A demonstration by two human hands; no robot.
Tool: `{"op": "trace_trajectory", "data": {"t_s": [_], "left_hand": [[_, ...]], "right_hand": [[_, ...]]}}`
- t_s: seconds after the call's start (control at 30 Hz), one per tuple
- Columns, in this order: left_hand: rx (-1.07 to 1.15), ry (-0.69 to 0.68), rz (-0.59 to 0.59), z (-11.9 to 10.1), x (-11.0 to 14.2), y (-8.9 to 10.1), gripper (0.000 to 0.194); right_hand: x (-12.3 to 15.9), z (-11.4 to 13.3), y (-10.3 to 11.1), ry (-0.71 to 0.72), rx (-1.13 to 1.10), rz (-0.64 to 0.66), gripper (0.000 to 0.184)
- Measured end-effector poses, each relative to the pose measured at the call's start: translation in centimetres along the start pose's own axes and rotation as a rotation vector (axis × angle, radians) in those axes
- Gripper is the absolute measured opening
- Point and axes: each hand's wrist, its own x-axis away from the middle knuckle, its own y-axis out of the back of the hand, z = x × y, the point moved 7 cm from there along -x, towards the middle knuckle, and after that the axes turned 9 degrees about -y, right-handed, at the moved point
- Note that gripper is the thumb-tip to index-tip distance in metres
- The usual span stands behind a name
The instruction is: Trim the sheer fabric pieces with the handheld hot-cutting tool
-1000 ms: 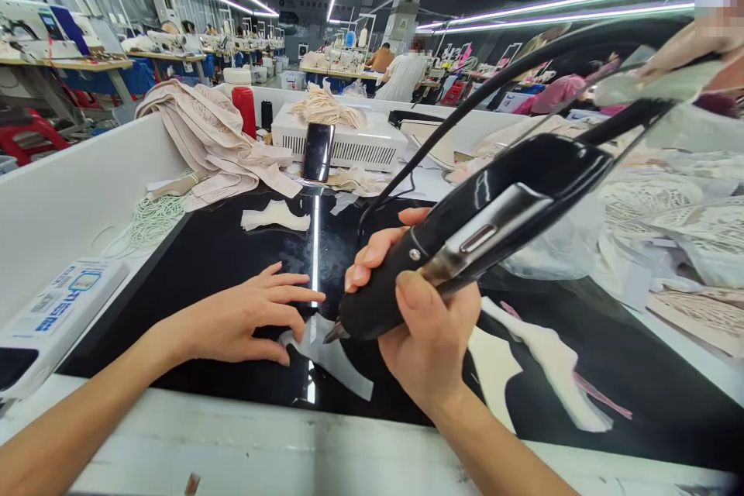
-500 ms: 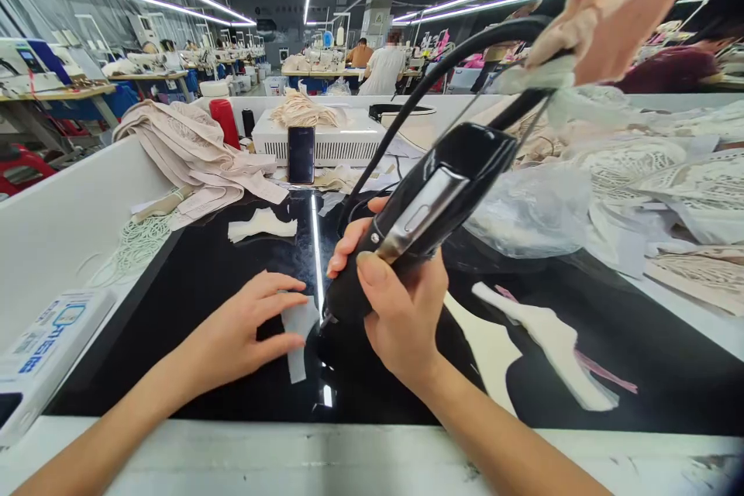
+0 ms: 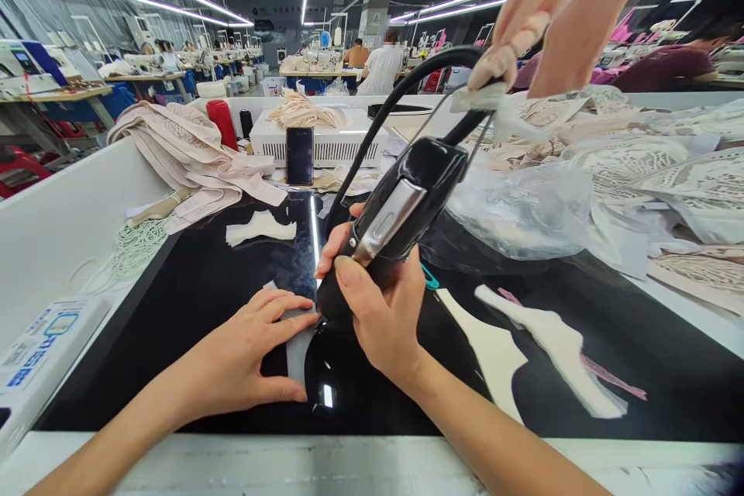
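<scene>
My right hand (image 3: 377,294) is wrapped around a black corded hand tool (image 3: 407,198) with a silver lever along its side. My thumb lies by the lever's lower end. The tool tilts, its lower end near the black tabletop and its upper end hung from beige fabric strips (image 3: 505,54). My fingers hide part of the grip, and the working tip is hard to make out. My left hand (image 3: 249,349) is open, fingers spread, its fingertips on a translucent pale piece (image 3: 296,341) beside the tool's lower end. A thick black cable (image 3: 401,93) loops up from the tool.
Cream cut pieces lie on the black tabletop (image 3: 191,372), one at the back left (image 3: 260,228) and others at right (image 3: 552,341). Behind are a phone (image 3: 299,156), a white vented box (image 3: 349,141) and beige garments (image 3: 180,147). A plastic bag (image 3: 523,209) sits back right. People sit farther off.
My right hand and the tool have shifted left. My left hand's fingers have reached forward over the translucent piece, its thumb moving lower. A teal item now shows behind my right hand.
</scene>
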Motion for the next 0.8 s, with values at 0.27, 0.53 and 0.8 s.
{"op": "trace_trajectory", "data": {"t_s": [0.27, 0.53, 0.8], "left_hand": [[-0.002, -0.001, 0.012, 0.1, 0.0, 0.0, 0.074], [-0.02, 0.017, 0.049, 0.1, 0.0, -0.1, 0.077], [-0.019, 0.03, 0.074, 0.2, 0.0, -0.1, 0.078]], "right_hand": [[-0.1, 0.1, 0.1, 0.007, 0.011, -0.017, 0.026], [-0.3, 0.3, 0.7, 0.045, 0.013, -0.052, 0.027], [-0.3, 0.1, 1.0, 0.036, 0.023, -0.069, 0.026]]}}
